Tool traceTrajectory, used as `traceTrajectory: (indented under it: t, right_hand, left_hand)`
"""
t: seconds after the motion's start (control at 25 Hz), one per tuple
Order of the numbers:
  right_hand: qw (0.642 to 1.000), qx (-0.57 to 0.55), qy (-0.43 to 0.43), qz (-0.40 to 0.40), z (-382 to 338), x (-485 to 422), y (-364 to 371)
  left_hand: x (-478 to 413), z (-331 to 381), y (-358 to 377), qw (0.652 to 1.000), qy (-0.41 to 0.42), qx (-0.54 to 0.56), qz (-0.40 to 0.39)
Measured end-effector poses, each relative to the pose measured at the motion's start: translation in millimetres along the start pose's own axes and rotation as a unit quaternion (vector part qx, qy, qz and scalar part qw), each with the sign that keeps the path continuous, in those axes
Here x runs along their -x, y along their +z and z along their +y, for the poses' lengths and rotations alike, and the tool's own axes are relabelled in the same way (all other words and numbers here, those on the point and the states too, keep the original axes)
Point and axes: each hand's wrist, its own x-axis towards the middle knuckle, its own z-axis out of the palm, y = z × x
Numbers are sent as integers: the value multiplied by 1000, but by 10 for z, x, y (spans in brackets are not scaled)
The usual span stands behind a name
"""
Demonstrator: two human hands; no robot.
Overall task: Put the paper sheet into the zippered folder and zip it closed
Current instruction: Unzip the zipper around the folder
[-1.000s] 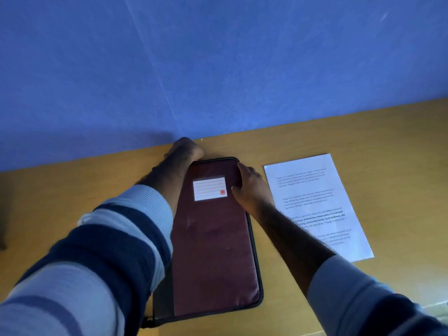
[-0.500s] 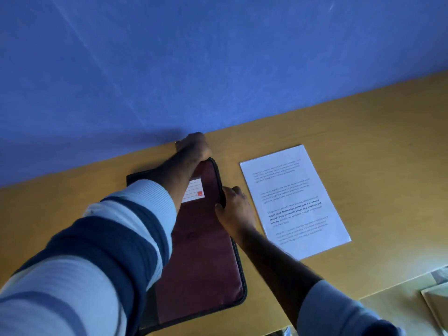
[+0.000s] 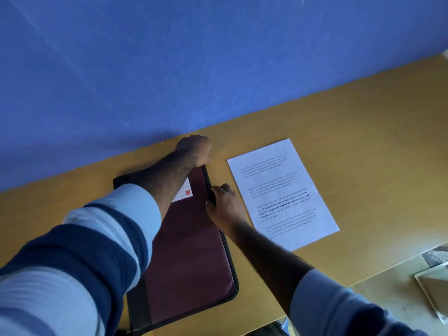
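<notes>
A maroon zippered folder (image 3: 189, 251) with a black edge and a white label lies flat on the wooden table. My left hand (image 3: 195, 149) is closed in a fist at the folder's far right corner, apparently on the zip pull, which is hidden. My right hand (image 3: 224, 206) presses on the folder's right edge, fingers curled over the zip line. The printed white paper sheet (image 3: 282, 192) lies flat on the table just right of the folder, untouched.
A blue wall (image 3: 194, 69) rises right behind the table's far edge. The wooden table (image 3: 363, 141) stretches to the right of the sheet. Below its near edge at right there is floor with a pale flat object (image 3: 434, 289).
My left hand has travelled from the folder's far left corner along the far edge to the far right corner. My right hand slid from the cover onto the right edge.
</notes>
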Motion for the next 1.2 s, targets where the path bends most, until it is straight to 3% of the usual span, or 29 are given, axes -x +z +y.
traceTrajectory:
  t: [0.28, 0.48, 0.72, 1.2]
  right_hand:
    - [996, 65, -52, 37, 7, -355, -241]
    - [986, 132, -104, 18, -67, -764, -377]
    - [988, 126, -91, 5, -179, -1025, -314]
    - [983, 143, -110, 47, -20, -598, -260]
  left_hand:
    - [-42, -410, 90, 982, -35, 181, -50]
    - [-23, -388, 52, 989, -24, 141, -42]
    - [20, -368, 2, 995, -10, 91, -37]
    - [41, -390, 69, 980, -35, 194, 0]
